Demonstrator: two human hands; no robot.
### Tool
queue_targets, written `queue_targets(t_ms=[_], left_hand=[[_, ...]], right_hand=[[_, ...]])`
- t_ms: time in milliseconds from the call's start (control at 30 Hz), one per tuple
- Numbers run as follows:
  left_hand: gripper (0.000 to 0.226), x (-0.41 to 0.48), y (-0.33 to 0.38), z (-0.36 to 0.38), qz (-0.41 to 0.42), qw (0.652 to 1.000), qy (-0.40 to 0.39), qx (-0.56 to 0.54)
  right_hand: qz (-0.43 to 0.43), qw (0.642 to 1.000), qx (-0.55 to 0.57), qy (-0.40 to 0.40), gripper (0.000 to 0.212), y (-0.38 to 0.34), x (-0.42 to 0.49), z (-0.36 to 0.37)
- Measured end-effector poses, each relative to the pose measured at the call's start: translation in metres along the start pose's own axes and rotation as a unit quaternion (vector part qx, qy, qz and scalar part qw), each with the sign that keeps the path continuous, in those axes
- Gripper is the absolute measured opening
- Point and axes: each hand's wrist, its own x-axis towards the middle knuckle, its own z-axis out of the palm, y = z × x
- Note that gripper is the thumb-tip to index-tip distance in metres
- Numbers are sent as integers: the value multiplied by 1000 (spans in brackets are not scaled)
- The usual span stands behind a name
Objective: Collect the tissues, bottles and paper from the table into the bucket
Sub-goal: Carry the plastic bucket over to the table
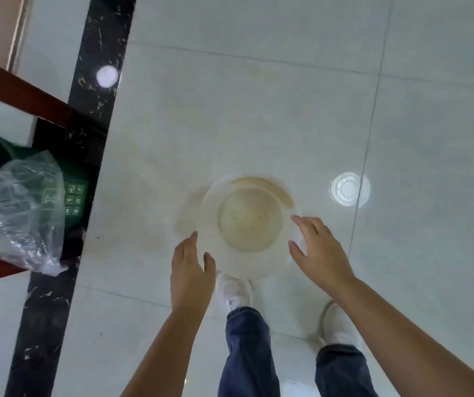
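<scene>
A translucent white bucket [210,222] stands on the tiled floor, seen from straight above; its yellowish bottom is bare. My left hand [191,270] hovers at the bucket's near-left rim with fingers spread. At the right rim is my right hand [320,250], fingers also apart and overlapping the edge. I cannot tell whether either hand touches the rim. No tissues, bottles or paper are in view.
A green bin [72,193] lined with a clear plastic bag [21,213] stands at the left beneath dark red wooden rails [29,93]. A black marble strip [92,81] crosses the floor. My white shoes [234,290] are just behind the bucket. Lamp reflections shine on the tiles.
</scene>
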Motion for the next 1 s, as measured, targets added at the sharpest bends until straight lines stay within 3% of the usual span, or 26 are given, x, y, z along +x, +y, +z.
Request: queue_targets(t_ms=[133,367,567,800,1000], left_hand=[[52,25,-26,29,2,1000,1,1],[54,46,-42,52,-94,984,-3,-149],[53,36,-30,37,-111,982,-14,-150],[46,7,19,-26,-101,977,-10,-188],[43,-42,102,-97,-15,973,-1,-232]], right_hand=[[27,999,15,31,51,18,21,29],[31,996,83,17,54,44,31,53],[77,987,140,24,63,40,25,44],[83,976,201,31,71,12,-3,-32],[35,968,230,93,70,-18,-48,-151]])
